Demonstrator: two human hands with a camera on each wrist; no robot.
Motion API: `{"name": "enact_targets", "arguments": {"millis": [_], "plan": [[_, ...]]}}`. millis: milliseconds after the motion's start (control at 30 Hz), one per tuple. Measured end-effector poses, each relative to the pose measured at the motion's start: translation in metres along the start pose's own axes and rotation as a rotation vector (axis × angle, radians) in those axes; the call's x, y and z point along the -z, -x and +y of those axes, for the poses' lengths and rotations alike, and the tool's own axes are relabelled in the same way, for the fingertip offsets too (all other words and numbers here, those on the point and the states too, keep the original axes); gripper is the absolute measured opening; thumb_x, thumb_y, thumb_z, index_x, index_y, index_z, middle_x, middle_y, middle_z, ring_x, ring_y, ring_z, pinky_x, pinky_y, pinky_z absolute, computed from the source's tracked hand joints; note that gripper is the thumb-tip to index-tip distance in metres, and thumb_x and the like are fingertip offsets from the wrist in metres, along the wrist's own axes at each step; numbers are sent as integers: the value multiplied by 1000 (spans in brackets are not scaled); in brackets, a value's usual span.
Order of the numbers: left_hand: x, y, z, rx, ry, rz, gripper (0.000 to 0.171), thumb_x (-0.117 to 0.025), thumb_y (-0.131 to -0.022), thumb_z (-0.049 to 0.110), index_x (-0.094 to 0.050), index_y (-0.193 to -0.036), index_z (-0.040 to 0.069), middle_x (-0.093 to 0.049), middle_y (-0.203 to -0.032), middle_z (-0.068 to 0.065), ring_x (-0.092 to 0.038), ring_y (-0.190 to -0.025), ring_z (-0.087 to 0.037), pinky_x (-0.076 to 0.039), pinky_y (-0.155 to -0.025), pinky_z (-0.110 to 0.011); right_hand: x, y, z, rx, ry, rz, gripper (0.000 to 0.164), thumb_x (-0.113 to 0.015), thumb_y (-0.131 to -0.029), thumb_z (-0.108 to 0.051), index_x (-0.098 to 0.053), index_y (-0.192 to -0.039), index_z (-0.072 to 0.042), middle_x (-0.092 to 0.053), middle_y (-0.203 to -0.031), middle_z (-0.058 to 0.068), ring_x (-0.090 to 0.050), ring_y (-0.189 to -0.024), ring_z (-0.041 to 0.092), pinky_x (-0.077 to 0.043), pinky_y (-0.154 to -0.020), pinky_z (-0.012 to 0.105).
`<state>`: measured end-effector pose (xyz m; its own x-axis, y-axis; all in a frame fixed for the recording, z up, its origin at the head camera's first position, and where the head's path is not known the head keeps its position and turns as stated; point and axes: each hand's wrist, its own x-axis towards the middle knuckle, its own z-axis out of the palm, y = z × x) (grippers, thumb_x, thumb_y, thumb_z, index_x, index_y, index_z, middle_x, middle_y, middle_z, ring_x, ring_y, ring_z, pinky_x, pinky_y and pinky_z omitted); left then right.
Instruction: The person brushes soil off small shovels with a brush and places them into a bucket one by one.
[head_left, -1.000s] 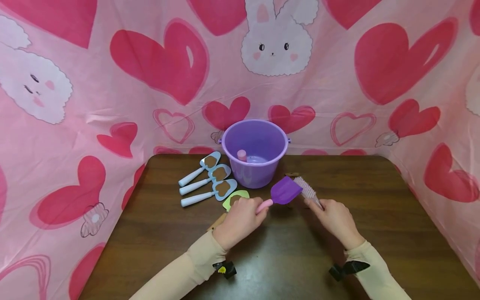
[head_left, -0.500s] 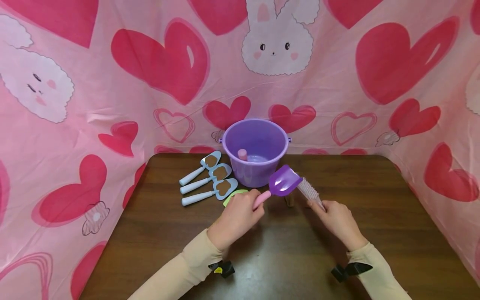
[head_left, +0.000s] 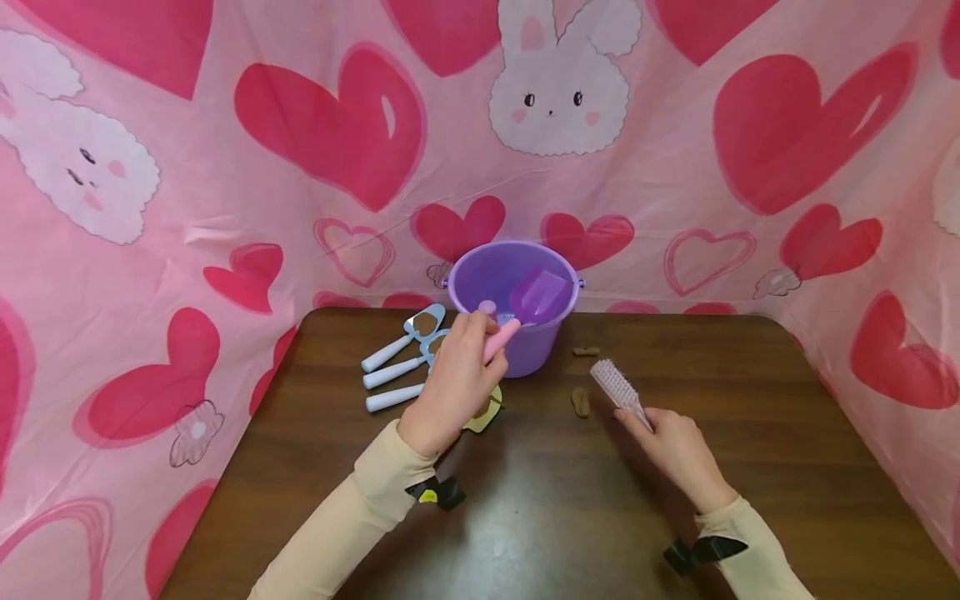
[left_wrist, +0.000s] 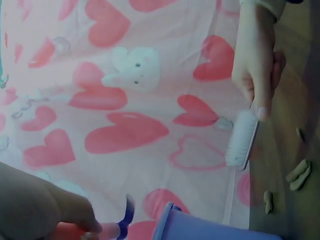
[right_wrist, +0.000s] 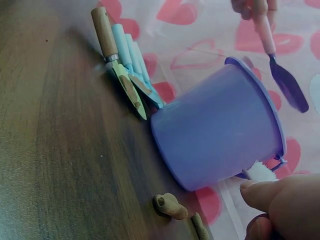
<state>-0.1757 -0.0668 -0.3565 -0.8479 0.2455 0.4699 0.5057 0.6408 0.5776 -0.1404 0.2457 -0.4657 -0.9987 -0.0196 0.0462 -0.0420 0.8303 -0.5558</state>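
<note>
L hand [head_left: 452, 379] curled round pink hdl of purple scoop [head_left: 538, 297], smooth curved blade raised above rim of round purple bucket [head_left: 531, 354]. R hand [head_left: 678, 450] grips pale brush [head_left: 617, 385], stubby bristles up, approx 4 o'clock of bucket. Lumpy brown bits [head_left: 581, 403] on tbl [head_left: 525, 533], brush's 9 o'clock. Lt-blue trowels [head_left: 386, 353] at bucket's 8.

Head view: from the near side of the counter [head_left: 540, 525], forward and down on the bucket [head_left: 536, 352]; farthest, widest.
Left wrist view: from the left grip [head_left: 453, 379], turned sideways, near, facing past the bucket, which is cut off.
Right wrist view: from the right grip [head_left: 673, 448], turned sideways, near, facing the bucket's outer wall.
Shared by both wrist views: bucket, counter beside it, both grips.
</note>
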Motion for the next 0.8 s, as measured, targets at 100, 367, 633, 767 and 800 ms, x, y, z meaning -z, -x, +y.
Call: {"name": "enact_targets", "arguments": {"millis": [100,367,633,767,800], "plan": [[-4,-8,-2,-18,-21,51,23,-70,-91,2,-63,-113,1,-58,-102,-16,-58,-90,-29,-53,-74,-43,-2,1,1,-13,-6,-12,41,-68,-100,-40,-70,-90,-1,-57,-69,4,-48,-59,18,-38,-52,32],[-17,-30,-7,-3,2,91,18,-70,-99,12,-57,-108,3,-57,-97,-14,-61,-87,-29,-53,-73,-42,-5,-1,0,-3,-8,6,40,-68,-100,-40,-69,-88,-2,-59,-70,5,-50,-60,19,-39,-54,33],[-31,-38,-18,27,-65,62,16,-58,-103,7,-54,-117,0,-54,-109,-22,-65,-82,-35,-57,-76,-46,-7,0,-1,11,-4,-21,40,-70,-99,-40,-70,-86,-3,-62,-71,4,-50,-61,19,-39,-55,33],[-34,-37,-24,20,-75,56,19,-61,-103,7,-59,-120,-1,-56,-111,-22,-67,-90,-37,-57,-82,-48,-8,1,0,0,-6,-36,40,-69,-99,-41,-72,-90,-2,-66,-75,6,-52,-63,19,-41,-56,33],[-35,-36,-25,16,-83,48,20,-61,-103,7,-60,-122,-2,-57,-111,-22,-67,-91,-37,-57,-82,-48,-9,1,1,-7,-8,-39,40,-69,-99,-41,-72,-90,-2,-67,-75,6,-52,-62,19,-41,-56,33]]}}
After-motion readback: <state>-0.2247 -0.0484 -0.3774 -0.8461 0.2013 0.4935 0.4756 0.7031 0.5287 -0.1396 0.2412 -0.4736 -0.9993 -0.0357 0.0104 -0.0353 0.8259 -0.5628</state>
